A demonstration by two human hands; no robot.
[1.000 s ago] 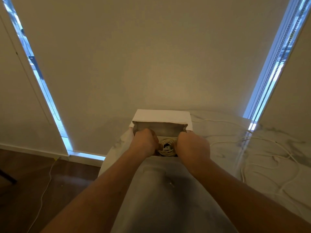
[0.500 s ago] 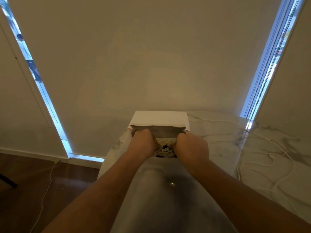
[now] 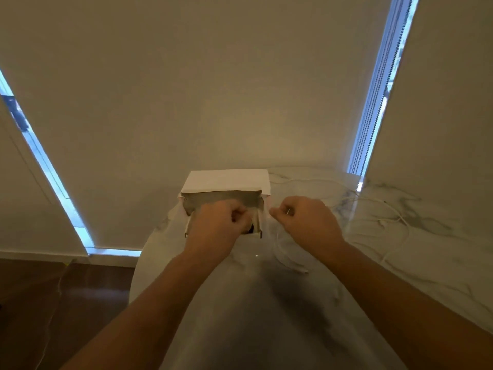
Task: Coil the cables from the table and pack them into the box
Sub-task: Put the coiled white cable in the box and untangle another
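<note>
Your hands sit at the far end of the desk (image 3: 266,329), both with fingers curled. Your left hand (image 3: 216,225) is over the open mouth of the box (image 3: 226,182), knuckles up, fingers tucked down inside it; what it grips is hidden, so whether it holds a cable cannot be told. Your right hand (image 3: 306,222) is just beside the box's right edge, pinching a thin white cable (image 3: 282,252) that trails down from its fingertips onto the marble.

More loose white cables (image 3: 394,222) lie scattered over the right part of the desk, well apart from the box. The box's white lid stands open behind its dark interior. A roller blind (image 3: 213,89) hangs behind the desk, with a bead chain (image 3: 378,102) at the bright window gap on the right. Another thin cord (image 3: 57,287) lies on the wooden floor at left.

Half a second ago both hands were pressed together in the box over a visible coil; now your right hand has come out to the side, and your left hand covers the coil.
</note>
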